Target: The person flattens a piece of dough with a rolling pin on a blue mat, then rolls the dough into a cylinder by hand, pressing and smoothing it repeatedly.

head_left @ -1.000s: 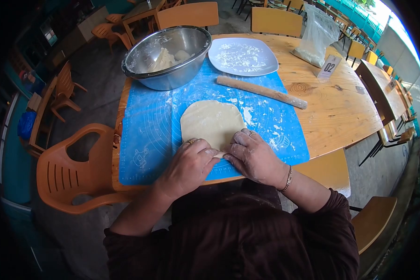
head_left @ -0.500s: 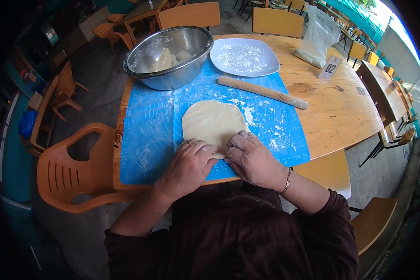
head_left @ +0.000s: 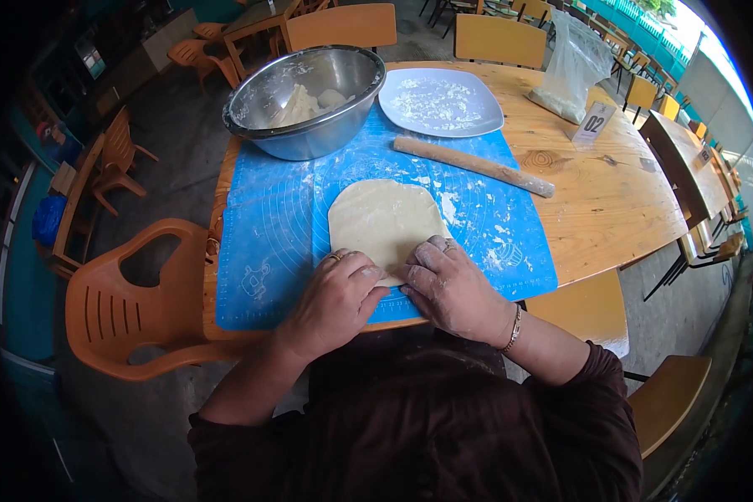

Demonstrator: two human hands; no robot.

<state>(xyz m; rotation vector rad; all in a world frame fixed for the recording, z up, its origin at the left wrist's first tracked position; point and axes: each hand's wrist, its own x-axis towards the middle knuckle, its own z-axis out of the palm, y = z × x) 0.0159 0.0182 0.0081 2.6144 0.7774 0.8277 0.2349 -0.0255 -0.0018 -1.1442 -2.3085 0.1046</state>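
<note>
A flat, rolled-out sheet of dough (head_left: 385,216) lies on the blue baking mat (head_left: 268,226). At its near edge, my left hand (head_left: 340,294) and my right hand (head_left: 453,283) pinch the dough with thumbs and fingers, close together. The edge between them looks slightly lifted or folded. Flour coats my fingers, mostly on the right hand. A wooden rolling pin (head_left: 474,166) rests slantwise on the mat's right side, apart from the dough.
A steel bowl (head_left: 309,144) with dough pieces stands at the back left. Beside it is a floury white plate (head_left: 443,102). Farther right are a plastic bag of flour (head_left: 565,79) and a number card (head_left: 592,123). An orange chair (head_left: 146,309) touches the table's left side.
Both hands stay at the dough's near edge, with only slight finger movement there. The view has shifted very slightly; the other things stay put.
</note>
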